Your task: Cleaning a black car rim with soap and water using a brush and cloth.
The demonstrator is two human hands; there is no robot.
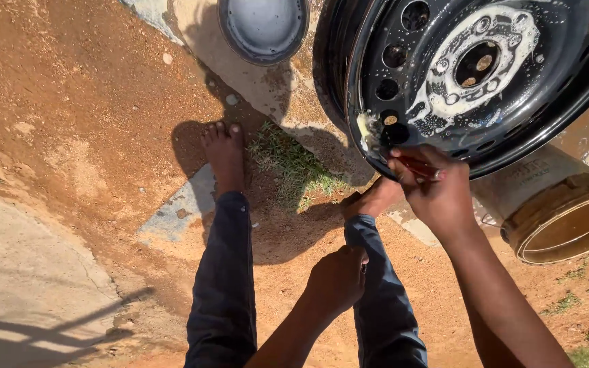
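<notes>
The right hand (438,194) is clamped on a small red brush (418,167) against the lower rim of the soapy black steel wheel (472,75); the left hand (337,279), fingers curled together, rests on the knee.

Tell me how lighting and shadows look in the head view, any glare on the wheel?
Head view: hard sunlight, deep shadows on the dirt; bright glints on the wet, soapy black wheel rim; right hand at its lower edge and left hand sharp; no obvious blur.

My right hand (438,194) reached forward, arm outstretched, fingers (403,167) curled tight. My left hand (337,279) hung lower, fist closed, knuckles up, forearm angled inward.
</notes>
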